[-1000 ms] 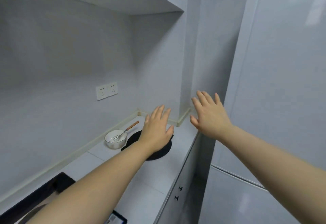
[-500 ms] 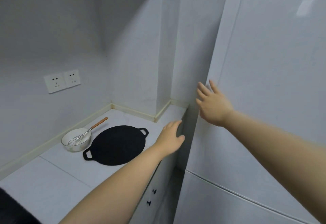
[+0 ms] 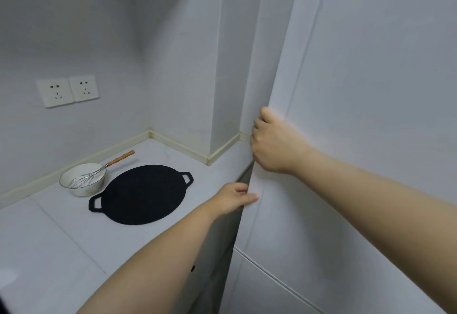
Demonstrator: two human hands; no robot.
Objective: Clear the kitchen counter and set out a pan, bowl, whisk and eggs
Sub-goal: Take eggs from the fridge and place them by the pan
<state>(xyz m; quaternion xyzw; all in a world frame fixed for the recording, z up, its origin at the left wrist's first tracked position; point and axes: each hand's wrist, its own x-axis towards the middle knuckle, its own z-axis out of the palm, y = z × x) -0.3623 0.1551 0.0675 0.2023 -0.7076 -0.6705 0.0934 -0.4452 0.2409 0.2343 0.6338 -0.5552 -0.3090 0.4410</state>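
A flat black pan [image 3: 141, 193] with two loop handles lies on the white counter [image 3: 49, 239]. Left of it stands a white bowl [image 3: 85, 185] holding a metal whisk [image 3: 99, 171] with a wooden handle. To the right rises a tall white fridge door [image 3: 358, 116]. My right hand [image 3: 274, 144] grips the door's left edge, fingers curled round behind it. Lower down, my left hand [image 3: 235, 198] pinches the same edge, thumb on the front face. No eggs are in view.
Two wall sockets [image 3: 66, 90] sit above the counter at the left. A wall column [image 3: 222, 79] juts out at the counter's back corner. Below the counter edge are cabinet fronts with a dark knob [image 3: 193, 268]. A lower fridge door [image 3: 272, 294] sits beneath a seam.
Both hands moved right from above the counter to the fridge door's left edge and closed their fingers on it. The view swung right and down, off the pan.
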